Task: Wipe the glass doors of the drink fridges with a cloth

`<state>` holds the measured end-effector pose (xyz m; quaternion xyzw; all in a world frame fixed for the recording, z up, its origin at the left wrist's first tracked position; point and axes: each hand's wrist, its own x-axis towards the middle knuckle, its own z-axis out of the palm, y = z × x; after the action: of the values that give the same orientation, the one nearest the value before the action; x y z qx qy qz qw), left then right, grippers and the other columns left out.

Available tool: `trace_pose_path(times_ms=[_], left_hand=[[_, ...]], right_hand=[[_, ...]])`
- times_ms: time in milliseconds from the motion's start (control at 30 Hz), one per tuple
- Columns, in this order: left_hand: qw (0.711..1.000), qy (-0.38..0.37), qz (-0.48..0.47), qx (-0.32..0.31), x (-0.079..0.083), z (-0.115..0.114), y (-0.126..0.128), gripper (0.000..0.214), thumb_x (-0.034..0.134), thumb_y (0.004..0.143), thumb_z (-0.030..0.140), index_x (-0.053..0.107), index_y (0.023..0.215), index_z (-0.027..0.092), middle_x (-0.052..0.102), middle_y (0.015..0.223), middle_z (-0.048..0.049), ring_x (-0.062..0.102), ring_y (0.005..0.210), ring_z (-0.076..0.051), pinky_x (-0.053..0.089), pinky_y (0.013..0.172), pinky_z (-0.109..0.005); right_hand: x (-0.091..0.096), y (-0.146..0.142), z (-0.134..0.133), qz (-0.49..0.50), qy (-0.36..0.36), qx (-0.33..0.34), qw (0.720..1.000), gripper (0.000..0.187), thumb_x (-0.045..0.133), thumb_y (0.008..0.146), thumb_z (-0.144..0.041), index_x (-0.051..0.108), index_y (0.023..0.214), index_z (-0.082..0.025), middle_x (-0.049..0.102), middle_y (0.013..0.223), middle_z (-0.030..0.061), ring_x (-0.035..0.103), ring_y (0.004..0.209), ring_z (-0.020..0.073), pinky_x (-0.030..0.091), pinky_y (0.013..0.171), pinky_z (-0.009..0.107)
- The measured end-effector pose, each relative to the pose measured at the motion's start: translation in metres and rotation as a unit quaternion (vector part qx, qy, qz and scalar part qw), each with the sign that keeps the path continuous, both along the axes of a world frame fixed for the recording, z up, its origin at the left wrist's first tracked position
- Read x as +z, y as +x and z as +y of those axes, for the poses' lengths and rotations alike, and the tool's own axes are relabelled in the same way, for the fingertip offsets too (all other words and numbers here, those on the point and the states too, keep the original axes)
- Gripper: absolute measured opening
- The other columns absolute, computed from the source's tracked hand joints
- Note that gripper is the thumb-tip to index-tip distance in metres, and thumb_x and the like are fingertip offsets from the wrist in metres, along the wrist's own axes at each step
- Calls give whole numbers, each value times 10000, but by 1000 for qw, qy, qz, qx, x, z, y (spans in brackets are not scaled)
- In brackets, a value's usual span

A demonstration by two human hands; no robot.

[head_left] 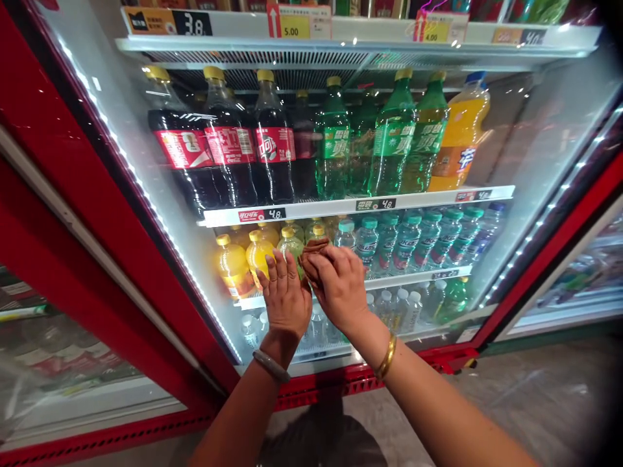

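A folded brown cloth [315,248] is bunched under the fingers of my right hand [343,285], which grips it at the centre of the view. My left hand [286,297] is just to its left, fingers stretched out and palm away from me, holding nothing. Both hands are in front of a lit drinks fridge, seemingly at its glass door; I cannot tell whether the left palm touches the glass. Beyond them stand yellow juice bottles [232,263] and clear water bottles with teal caps [407,239]. A grey bangle is on my left wrist, a gold one on my right.
Cola bottles [228,146], green bottles [393,139] and an orange drink bottle [457,130] line the shelf above. Small clear bottles [413,308] stand on the bottom shelf. A red frame [160,305] borders the fridge, with grey floor [535,402] below.
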<state>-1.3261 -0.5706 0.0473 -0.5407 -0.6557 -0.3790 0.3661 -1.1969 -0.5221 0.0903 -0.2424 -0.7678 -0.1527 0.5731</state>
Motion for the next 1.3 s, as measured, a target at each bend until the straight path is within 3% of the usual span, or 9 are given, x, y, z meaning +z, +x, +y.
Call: trace_pose_path(times_ms=[167, 400, 500, 633, 767, 900, 1000, 1133, 1300], left_hand=[[999, -10, 35, -12, -3, 4, 11, 808, 483, 1025, 204, 1, 1673, 226, 96, 1732, -103, 23, 1620, -294, 25, 1330, -599], [999, -29, 11, -24, 12, 15, 29, 736, 429, 1042, 236, 56, 1678, 224, 223, 1726, -96, 112, 1627, -300, -44, 1316, -616], [999, -21, 27, -14, 11, 15, 30, 758, 436, 1033, 220, 41, 1679, 198, 255, 1716, -114, 125, 1627, -289, -45, 1322, -597], [997, -22, 67, -17, 9, 16, 36, 778, 462, 1033, 205, 26, 1677, 211, 228, 1719, -113, 103, 1626, -268, -10, 1331, -579], [997, -27, 62, -20, 20, 24, 51, 734, 463, 1043, 230, 97, 1679, 202, 228, 1718, -123, 134, 1623, -277, -10, 1332, -577], [998, -28, 48, -37, 29, 33, 63, 715, 438, 1035, 208, 129, 1678, 183, 224, 1726, -112, 84, 1633, -271, -19, 1333, -572], [997, -31, 42, -49, 21, 35, 66, 729, 424, 1029, 183, 95, 1679, 175, 237, 1726, -107, 32, 1635, -254, -26, 1335, -566], [996, -47, 53, -54, 3, 35, 70, 730, 447, 1037, 191, 99, 1678, 181, 230, 1722, -125, 53, 1632, -278, 3, 1329, -604], [997, -39, 53, -50, 6, 43, 83, 778, 472, 1039, 202, 28, 1677, 199, 166, 1730, -133, 36, 1630, -296, 29, 1326, -616]], right_hand=[[-22, 27, 10, -10, 1, -7, 1000, 250, 657, 969, -292, 640, 1216, -262, 658, 1235, 73, 537, 1199, 239, 432, 1058, 401], [6, 23, 18, 53, -17, -16, 998, 322, 655, 961, -322, 627, 1275, -256, 618, 1299, 102, 507, 1268, 261, 437, 1090, 439], [-8, 25, 18, 21, -1, -3, 1000, 282, 645, 967, -311, 636, 1245, -264, 636, 1267, 84, 509, 1250, 246, 436, 1080, 414], [-26, 55, 28, 5, 8, 8, 1000, 273, 655, 955, -260, 629, 1227, -254, 643, 1219, 75, 536, 1207, 234, 452, 1066, 402], [-4, 73, 43, 81, -17, -18, 996, 356, 671, 929, -249, 610, 1278, -222, 605, 1255, 117, 531, 1221, 257, 466, 1067, 442], [14, 63, 42, 72, -11, -3, 997, 374, 666, 926, -262, 619, 1293, -210, 594, 1288, 125, 514, 1248, 263, 451, 1090, 443], [-4, 63, 38, 39, -11, -3, 999, 327, 662, 943, -284, 633, 1266, -239, 622, 1267, 97, 521, 1239, 253, 455, 1076, 428], [-29, 87, 47, 43, -8, -11, 999, 290, 653, 950, -266, 623, 1238, -246, 638, 1217, 84, 560, 1183, 237, 476, 1057, 420], [1, 100, 61, 95, -23, -40, 994, 385, 666, 935, -282, 579, 1307, -235, 589, 1295, 121, 527, 1239, 269, 462, 1092, 476]])
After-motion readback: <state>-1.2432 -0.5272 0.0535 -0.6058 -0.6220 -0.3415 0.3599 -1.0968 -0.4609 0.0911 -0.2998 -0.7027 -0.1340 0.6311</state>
